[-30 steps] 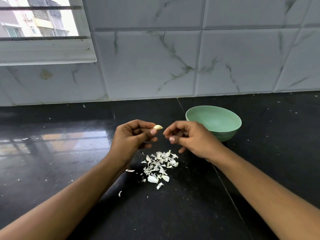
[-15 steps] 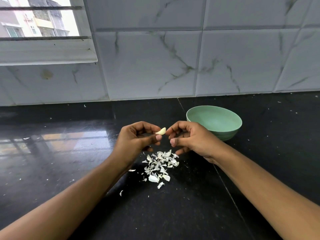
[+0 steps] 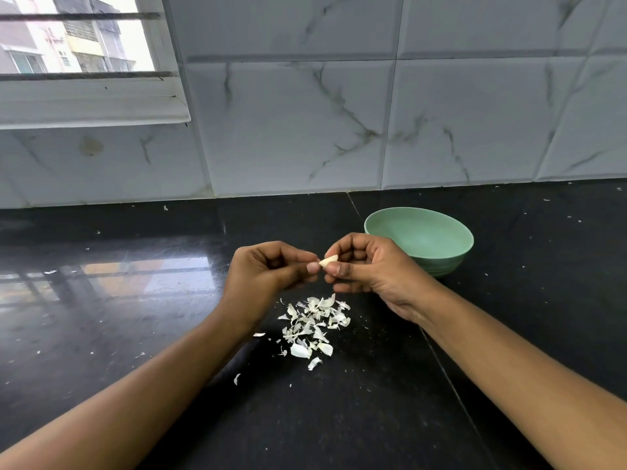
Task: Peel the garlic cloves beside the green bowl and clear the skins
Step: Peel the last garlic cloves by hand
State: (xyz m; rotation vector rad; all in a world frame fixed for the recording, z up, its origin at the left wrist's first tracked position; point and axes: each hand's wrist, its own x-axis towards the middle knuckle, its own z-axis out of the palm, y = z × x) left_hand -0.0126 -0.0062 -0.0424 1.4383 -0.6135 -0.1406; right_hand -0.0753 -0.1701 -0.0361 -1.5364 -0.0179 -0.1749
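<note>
Right hand (image 3: 369,269) newly on garlic clove (image 3: 328,261)

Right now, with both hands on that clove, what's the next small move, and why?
Probably let the left hand release and let the right hand drop the garlic clove into the green bowl: it looks bare, and the bowl sits just behind that hand.

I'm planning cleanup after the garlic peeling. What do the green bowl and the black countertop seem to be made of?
The pale green round bowl looks like matte plastic or melamine: even colour, dull sheen, thin rim; ceramic cannot be excluded. The black speckled countertop looks like polished stone, probably granite: it mirrors the window.
</note>
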